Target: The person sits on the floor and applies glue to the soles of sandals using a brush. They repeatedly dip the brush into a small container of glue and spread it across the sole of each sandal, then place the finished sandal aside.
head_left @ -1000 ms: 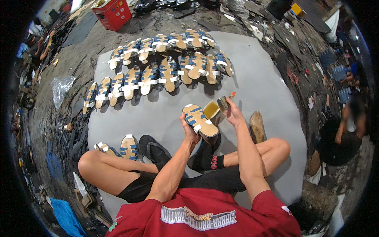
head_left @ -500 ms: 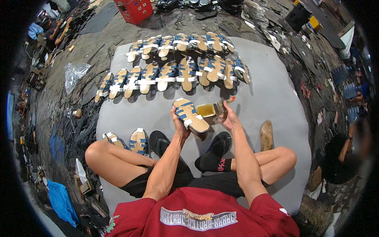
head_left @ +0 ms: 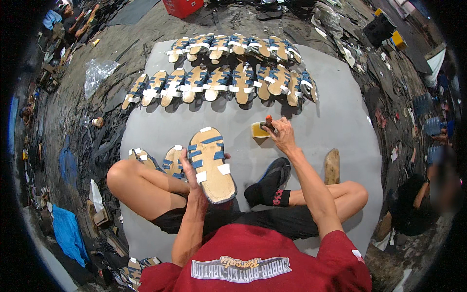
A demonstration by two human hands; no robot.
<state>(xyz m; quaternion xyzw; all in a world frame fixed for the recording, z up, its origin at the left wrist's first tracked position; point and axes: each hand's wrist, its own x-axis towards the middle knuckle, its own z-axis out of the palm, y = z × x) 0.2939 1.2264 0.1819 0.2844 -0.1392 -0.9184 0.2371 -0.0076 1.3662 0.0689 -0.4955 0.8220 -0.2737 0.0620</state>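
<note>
My left hand (head_left: 190, 171) grips a sandal (head_left: 208, 160) by its sides, in front of my lap. The sandal has a tan insole facing up, blue straps and white tabs. My right hand (head_left: 283, 134) is closed around a brush (head_left: 268, 122) with an orange-red handle tip. The brush's bristle end points toward a small container (head_left: 259, 130) of yellowish liquid on the grey sheet (head_left: 335, 97), and my fingers partly hide it. Beyond both hands, several similar sandals (head_left: 217, 83) lie in two rows.
More sandals (head_left: 173, 160) lie by my left knee, others (head_left: 132, 272) at the lower left. A wooden shoe last (head_left: 332, 166) is near my right knee. Scraps and a clear plastic bag (head_left: 98, 77) litter the ground around the sheet. A person (head_left: 413, 192) is at the far right.
My left hand has drawn the sandal nearer and to the left, its insole now turned up toward me. My right hand has shifted slightly left, and the brush now stands more upright at the container.
</note>
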